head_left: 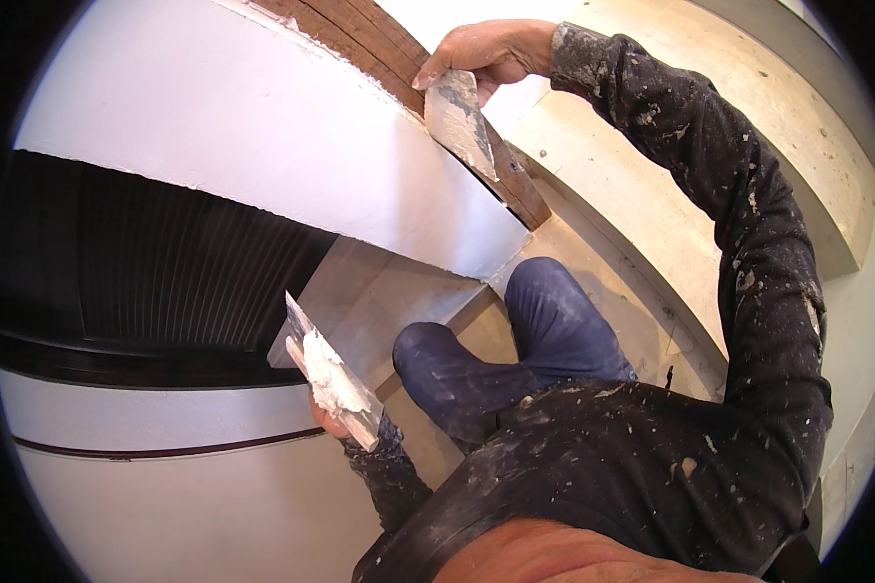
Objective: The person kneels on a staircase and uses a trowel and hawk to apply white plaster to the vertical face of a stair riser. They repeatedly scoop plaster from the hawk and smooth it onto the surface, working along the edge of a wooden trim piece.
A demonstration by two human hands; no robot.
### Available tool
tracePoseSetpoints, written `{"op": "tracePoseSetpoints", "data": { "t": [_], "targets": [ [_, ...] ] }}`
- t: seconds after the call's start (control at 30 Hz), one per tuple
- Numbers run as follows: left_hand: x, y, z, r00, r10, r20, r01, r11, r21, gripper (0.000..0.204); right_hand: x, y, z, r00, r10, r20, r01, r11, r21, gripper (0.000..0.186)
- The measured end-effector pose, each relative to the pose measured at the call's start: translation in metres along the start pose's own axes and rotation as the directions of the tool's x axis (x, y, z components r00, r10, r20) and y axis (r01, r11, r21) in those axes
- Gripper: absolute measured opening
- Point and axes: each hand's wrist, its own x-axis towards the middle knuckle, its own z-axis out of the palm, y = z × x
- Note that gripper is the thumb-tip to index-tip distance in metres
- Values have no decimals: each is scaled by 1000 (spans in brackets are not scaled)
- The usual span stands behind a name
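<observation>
At the beam [374, 49], my right fingers [437, 68] edge-grip a probably stiff scraper [454, 115]; nearer me than it, my left fingers [329, 420] hold a paste-laden blade [299, 317]

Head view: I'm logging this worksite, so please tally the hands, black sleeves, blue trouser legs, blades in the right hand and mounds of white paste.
Hands: 2 (left hand, right hand)
Black sleeves: 2
Blue trouser legs: 2
Right-hand blade: 1
White paste mound: 1
Total: 8

Tilted, smeared scraper [459, 119] and paste-heaped blade [298, 313]
</observation>
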Motion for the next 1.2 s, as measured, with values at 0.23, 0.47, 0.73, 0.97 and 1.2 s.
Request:
{"op": "tracePoseSetpoints", "data": {
  "t": [0.23,0.47,0.73,0.97,1.2],
  "targets": [
    [11,5,-32,945,-129,302,160,984,-83,46,14,-23,-5,999,-36,14,37,999,-5,23],
    [11,12,-60,985,-170,-4,170,985,-16,46,43,-45,-24,976,-50,211,19,989,145,23],
    [3,7,-32,977,-139,162,149,988,-51,47,52,-99,-43,943,-211,257,156,963,218,19],
    [2,-11,-13,942,281,-185,-177,881,439,48,34,-154,-68,902,-400,163,350,899,264,20],
    [-22,-9,80,900,-211,381,282,949,-141,53,-62,-125,-46,730,-684,-5,684,730,-4,26]
  ]
}}
